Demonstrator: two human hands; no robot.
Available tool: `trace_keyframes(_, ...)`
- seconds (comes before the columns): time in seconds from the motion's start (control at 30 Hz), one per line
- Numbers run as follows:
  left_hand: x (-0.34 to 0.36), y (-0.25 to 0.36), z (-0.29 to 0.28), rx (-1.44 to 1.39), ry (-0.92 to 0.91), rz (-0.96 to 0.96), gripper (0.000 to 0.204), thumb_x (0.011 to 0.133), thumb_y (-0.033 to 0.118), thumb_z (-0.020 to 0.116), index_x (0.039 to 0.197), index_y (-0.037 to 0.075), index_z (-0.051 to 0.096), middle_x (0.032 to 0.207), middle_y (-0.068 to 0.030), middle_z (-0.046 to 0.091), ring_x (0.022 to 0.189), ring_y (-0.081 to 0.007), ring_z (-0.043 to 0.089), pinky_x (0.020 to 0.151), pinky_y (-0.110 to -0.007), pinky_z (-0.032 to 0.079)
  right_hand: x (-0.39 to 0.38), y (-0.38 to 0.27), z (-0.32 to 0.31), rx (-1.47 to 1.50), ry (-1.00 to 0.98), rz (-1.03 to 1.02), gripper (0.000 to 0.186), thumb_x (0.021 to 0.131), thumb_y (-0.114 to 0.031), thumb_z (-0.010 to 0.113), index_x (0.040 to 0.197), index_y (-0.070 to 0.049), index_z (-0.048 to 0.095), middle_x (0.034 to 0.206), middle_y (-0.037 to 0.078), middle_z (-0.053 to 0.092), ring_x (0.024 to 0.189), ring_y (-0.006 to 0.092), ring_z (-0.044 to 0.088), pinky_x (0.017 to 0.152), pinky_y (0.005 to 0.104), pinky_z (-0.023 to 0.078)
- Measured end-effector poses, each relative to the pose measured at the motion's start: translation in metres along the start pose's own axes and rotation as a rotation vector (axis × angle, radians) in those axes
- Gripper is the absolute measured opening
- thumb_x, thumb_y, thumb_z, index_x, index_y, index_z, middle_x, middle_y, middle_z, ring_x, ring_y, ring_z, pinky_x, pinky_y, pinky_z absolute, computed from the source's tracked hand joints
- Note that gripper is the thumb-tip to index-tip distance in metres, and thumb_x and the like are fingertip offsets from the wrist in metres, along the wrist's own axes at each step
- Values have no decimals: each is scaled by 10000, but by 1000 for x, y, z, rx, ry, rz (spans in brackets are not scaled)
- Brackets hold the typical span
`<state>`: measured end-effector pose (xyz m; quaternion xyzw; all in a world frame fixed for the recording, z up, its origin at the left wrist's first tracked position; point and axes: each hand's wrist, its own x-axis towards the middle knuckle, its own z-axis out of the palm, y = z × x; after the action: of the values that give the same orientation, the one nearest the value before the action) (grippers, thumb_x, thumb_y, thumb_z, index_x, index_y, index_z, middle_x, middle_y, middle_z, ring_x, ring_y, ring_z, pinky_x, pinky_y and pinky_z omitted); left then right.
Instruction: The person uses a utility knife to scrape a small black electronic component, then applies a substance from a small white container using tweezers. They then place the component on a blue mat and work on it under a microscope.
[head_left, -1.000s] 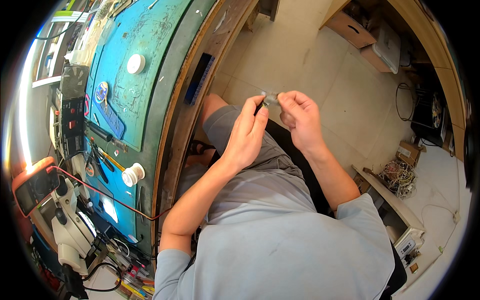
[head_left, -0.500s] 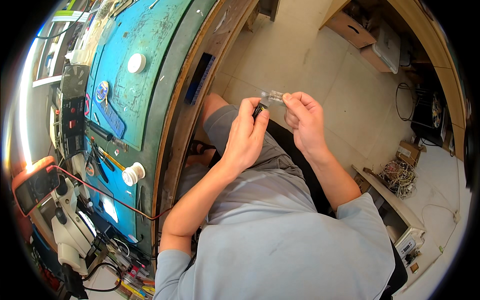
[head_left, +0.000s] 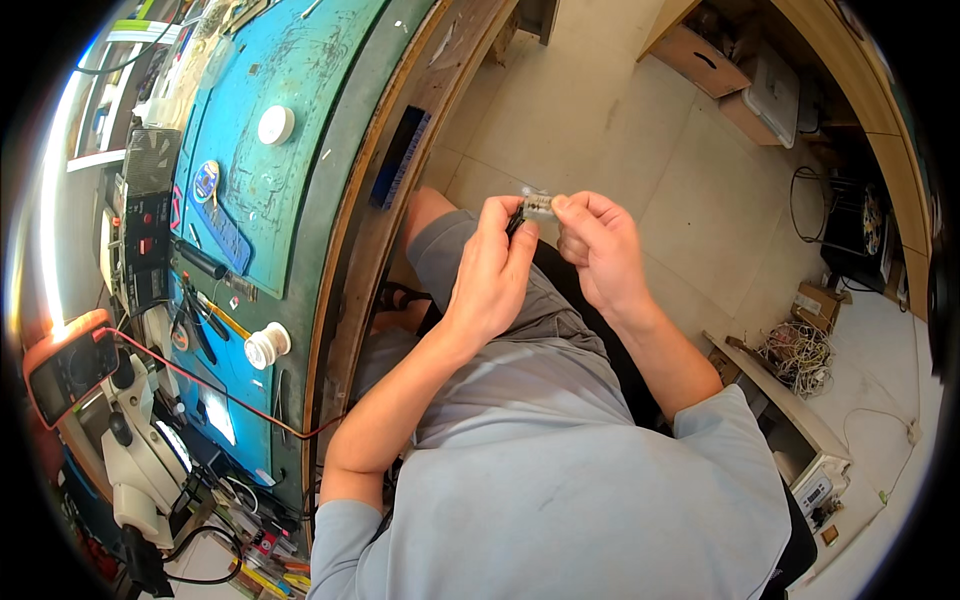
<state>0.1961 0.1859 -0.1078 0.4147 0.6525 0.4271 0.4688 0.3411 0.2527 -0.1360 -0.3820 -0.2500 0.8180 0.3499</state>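
Observation:
Above my lap, both hands are raised close together. My left hand [head_left: 492,270] is closed round a small black object [head_left: 516,221], mostly hidden by the fingers; its kind I cannot make out. Between thumb and fingertips, my right hand [head_left: 603,245] pinches one end of a thin, silvery, slotted razor blade [head_left: 540,204]. The blade's other end lies at the top of the black object, against or just in front of it; whether they touch I cannot tell.
At left, the workbench [head_left: 345,130] carries a white round lid [head_left: 276,125], a blue tool [head_left: 222,225], a white spool [head_left: 267,346], pliers [head_left: 200,325], a multimeter [head_left: 70,365] and a microscope [head_left: 145,450]. A wire tangle [head_left: 797,357] and cardboard box [head_left: 818,305] are at right.
My right hand has moved slightly left, bringing the razor blade across to the top of the black object. My left hand has stayed nearly still.

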Motion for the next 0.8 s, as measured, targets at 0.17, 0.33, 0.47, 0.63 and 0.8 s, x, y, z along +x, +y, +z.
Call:
trace_keyframes(0.17, -3, -3, -1, 37, -5, -2, 225, 1078, 134, 534, 1218, -35, 485, 873, -157, 608, 757, -241, 573, 706, -384, 477, 4, -3, -3, -4, 38, -74, 212, 1009, -155, 704, 825, -78, 631, 624, -105, 439, 508, 5, 284, 469, 237, 202)
trace_keyframes(0.33, -4, -3, -2, 25, 0, 11, 226, 1077, 132, 534, 1224, -32, 485, 883, -153, 609, 753, -244, 566, 706, -385, 472, -2, -3, 1, -22, 51, -31, 217, 1009, -158, 705, 824, -79, 621, 619, -103, 431, 498, 4, 282, 464, 232, 203)
trace_keyframes(0.47, -5, -5, -2, 52, 9, 46, 228, 1075, 128, 533, 1231, -29, 484, 885, -156, 612, 752, -250, 566, 710, -387, 472, -5, -4, 3, -35, 70, -27, 229, 1009, -170, 706, 819, -79, 616, 613, -101, 422, 495, 6, 277, 463, 232, 205)
trace_keyframes(0.63, -6, 1, -3, 77, 3, -5, 228, 1069, 121, 534, 1234, -29, 484, 870, -168, 610, 752, -262, 572, 712, -395, 473, 0, -5, -1, 2, 69, -54, 220, 1011, -171, 697, 831, -73, 619, 603, -99, 416, 492, 9, 272, 461, 244, 205)
trace_keyframes(0.8, -7, 1, -2, 82, 4, -8, 218, 1067, 118, 534, 1221, -28, 485, 869, -173, 610, 752, -274, 575, 707, -400, 472, -3, -1, 0, 25, 32, -5, 214, 1010, -165, 696, 832, -73, 621, 604, -99, 422, 489, 12, 275, 461, 245, 206)
